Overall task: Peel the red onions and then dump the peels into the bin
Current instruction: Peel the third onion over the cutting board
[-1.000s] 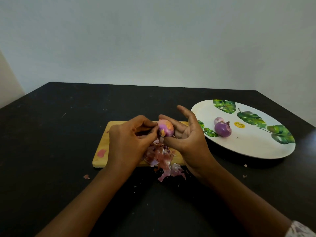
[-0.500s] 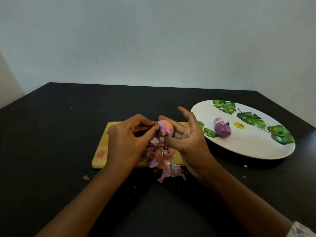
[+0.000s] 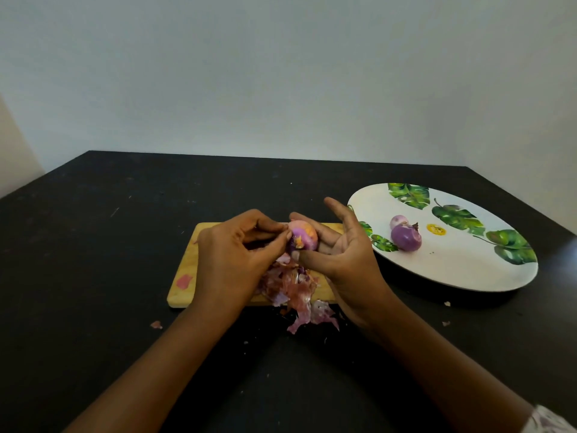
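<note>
Cradles a round half-peeled red onion (image 3: 302, 238) in the right hand (image 3: 346, 267), fingers (image 3: 315, 260) curled round it, above a wooden chopping board (image 3: 184, 264). Pinches its skin with the left hand (image 3: 228, 264), over papery purple peels (image 3: 293, 287).

3 onions (image 3: 302, 239) (image 3: 406, 238) (image 3: 398, 220), 1 plate (image 3: 468, 270), 1 wooden board (image 3: 186, 260), 1 peel heap (image 3: 293, 292), 2 hands (image 3: 228, 260) (image 3: 346, 264)

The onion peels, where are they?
In the head view, mid-frame, the onion peels lie heaped on the wooden board's near edge, spilling onto the black table, under the held onion.
</note>
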Available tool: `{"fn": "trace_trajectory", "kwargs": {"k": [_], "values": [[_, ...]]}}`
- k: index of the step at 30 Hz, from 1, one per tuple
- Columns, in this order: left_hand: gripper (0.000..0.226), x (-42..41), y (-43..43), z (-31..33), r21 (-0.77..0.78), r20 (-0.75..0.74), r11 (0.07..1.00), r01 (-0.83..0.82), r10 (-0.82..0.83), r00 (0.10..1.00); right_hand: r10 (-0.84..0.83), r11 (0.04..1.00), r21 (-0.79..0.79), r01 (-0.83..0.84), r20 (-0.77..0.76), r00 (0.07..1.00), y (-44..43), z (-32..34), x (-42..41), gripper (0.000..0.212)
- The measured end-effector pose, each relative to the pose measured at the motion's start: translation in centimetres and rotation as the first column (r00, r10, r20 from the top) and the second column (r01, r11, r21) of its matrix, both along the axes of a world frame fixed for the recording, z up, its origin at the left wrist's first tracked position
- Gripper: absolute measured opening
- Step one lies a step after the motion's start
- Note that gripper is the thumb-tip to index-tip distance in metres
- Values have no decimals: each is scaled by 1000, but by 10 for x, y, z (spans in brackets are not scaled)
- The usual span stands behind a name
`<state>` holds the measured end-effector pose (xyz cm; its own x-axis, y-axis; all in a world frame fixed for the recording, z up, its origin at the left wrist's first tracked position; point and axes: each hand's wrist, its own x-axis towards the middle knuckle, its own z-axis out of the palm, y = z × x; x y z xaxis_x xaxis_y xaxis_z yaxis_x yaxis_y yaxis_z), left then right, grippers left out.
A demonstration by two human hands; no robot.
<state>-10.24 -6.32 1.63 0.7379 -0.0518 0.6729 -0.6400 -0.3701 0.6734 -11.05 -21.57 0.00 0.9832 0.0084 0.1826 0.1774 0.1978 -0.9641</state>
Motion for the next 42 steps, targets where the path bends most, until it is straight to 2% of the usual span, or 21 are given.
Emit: {"fn": "trace_trajectory", "kwargs": {"k": [5,11,15,18,24,29,35,42], "values": [[13,-2,-1,-1,31,30,998,-49,48,998,8,1000,22,-8,-4,1000,2,-1,0,87],[13,0,0,-2,-26,14,995,-99,100,995,44,998,52,-43,-18,999,4,-1,-2,87],[16,1,-2,0,-124,-26,990,-69,66,997,59,991,122,-56,-23,998,4,2,1,88],[16,1,-2,1,-118,-29,993,-31,28,999,61,986,156,-56,-28,998,3,2,2,89],[14,0,1,2,10,-8,1000,3,-3,1000,20,999,31,-20,2,1000,1,-2,1,84],[14,1,1,-1,28,-16,997,-74,75,997,-5,996,-89,9,41,999,3,-5,-1,88],[11,0,-1,2,-4,-63,999,-34,34,997,-8,999,-48,9,18,1000,1,-3,1,90],[13,1,1,0,72,-87,997,-18,24,996,-24,996,-88,25,14,1000,1,-4,-1,93]]}}
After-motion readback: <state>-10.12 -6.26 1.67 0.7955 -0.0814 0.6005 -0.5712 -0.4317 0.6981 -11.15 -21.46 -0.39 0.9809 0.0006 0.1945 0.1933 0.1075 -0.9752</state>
